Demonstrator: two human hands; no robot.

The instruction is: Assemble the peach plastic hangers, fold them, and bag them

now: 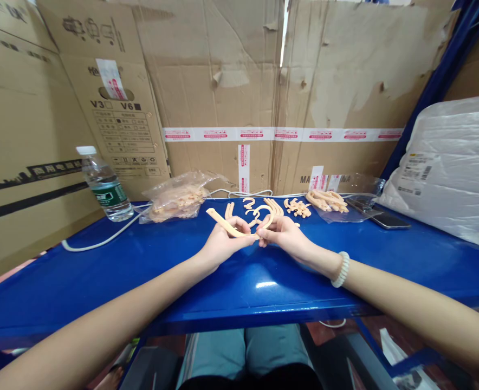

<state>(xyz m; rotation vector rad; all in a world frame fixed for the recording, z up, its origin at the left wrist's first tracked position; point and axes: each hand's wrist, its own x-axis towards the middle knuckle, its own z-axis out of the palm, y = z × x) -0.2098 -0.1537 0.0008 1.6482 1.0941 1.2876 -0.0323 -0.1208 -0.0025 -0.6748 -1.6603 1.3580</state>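
Over the near middle of the blue table, my left hand [227,241] is closed on a long, slightly curved beige strip [220,220]. My right hand [284,234] pinches a beige hook-shaped piece [271,218], its round end standing up. The strip and the hook meet between my fingertips; whether they are joined I cannot tell. Just beyond my hands lie loose beige curved strips [277,207], more hook pieces [248,203] and a heap of small beige parts [297,207].
Bags of beige pieces lie at the back left [178,201] and back right [327,200]. A water bottle [108,189] stands at left, by a white cable [85,248]. A dark phone [389,219] lies near a white wrapped package [451,168]. Cardboard [223,97] walls the back.
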